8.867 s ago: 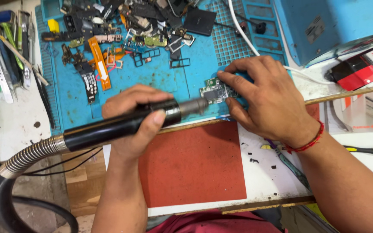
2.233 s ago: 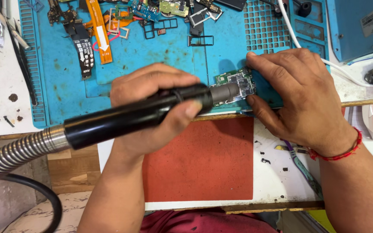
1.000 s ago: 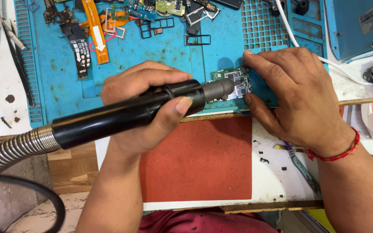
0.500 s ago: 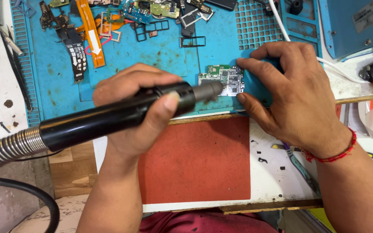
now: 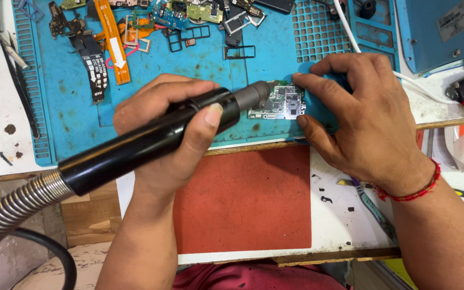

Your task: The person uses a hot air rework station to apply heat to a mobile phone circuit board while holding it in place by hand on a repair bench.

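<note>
Nearest us lies one red pad (image 5: 243, 201) on the white surface (image 5: 345, 225), just this side of the blue mat (image 5: 189, 70). Our left hand (image 5: 173, 134) is wrapped tight around one black hot-air wand (image 5: 151, 142), whose ribbed metal hose (image 5: 12, 212) trails off toward the near left; its grey nozzle (image 5: 253, 96) points at the left edge of one small green circuit board (image 5: 280, 101), which sits on the near edge of the mat. Our right hand (image 5: 361, 118) pins that board from the right, fingertips (image 5: 303, 81) pressed flat, gripping nothing else.

We judge the main risks to be scorching a fingertip, since the nozzle stands so near it, and overheating or shifting the board if the nozzle lingers or nudges it.

At the mat's far side we count two orange flat cables (image 5: 113, 37), one black flat cable (image 5: 95, 72) and a scatter of small parts too jumbled to count.
</note>
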